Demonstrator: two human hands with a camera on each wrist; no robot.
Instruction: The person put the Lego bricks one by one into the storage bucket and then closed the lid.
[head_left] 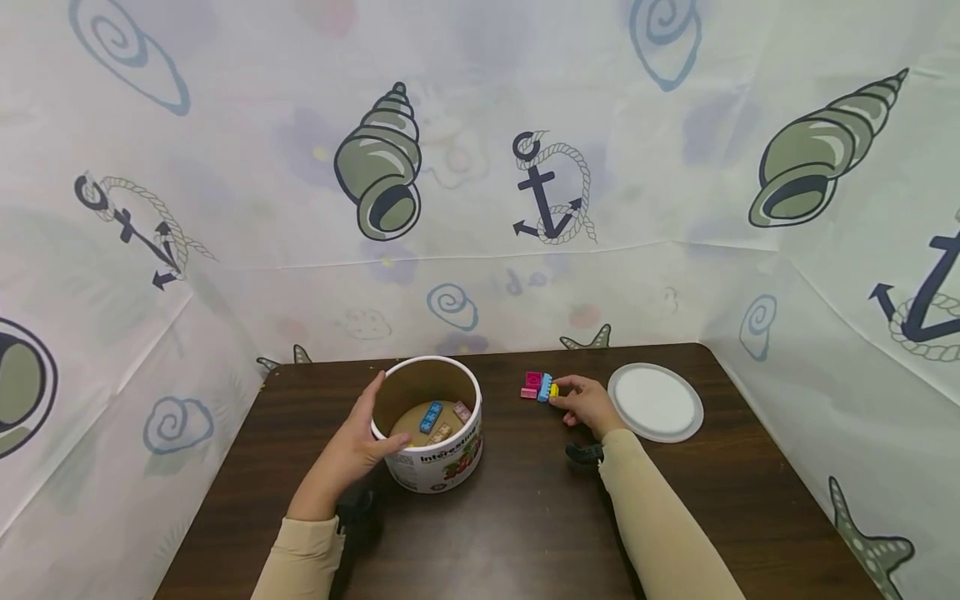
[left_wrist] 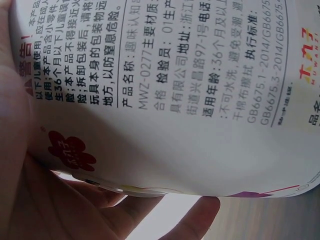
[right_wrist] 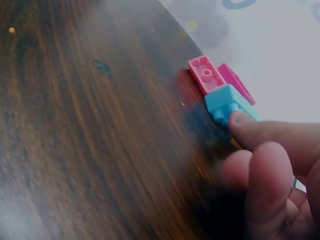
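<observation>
My left hand (head_left: 348, 450) grips the rim of a round white tub (head_left: 442, 477), thumb on the near side and fingers round the left. Inside lie a blue toy brick (head_left: 431, 417), a pink brick (head_left: 461, 412) and an orange-tan brick (head_left: 440, 433). The tub's printed label (left_wrist: 190, 60) fills the left wrist view. My right hand (head_left: 591, 407) pinches a small yellow brick (head_left: 553, 390), mostly covered by fingers in the right wrist view. Against it are a light blue brick (right_wrist: 224, 99), a pink brick (right_wrist: 206, 74) and a magenta brick (right_wrist: 236, 83).
A round white lid (head_left: 656, 402) lies on the dark wooden table (head_left: 517, 533), right of my right hand. The table's back edge is close behind the bricks. White cloth (head_left: 480, 200) printed with shells and anchors hangs behind and at both sides.
</observation>
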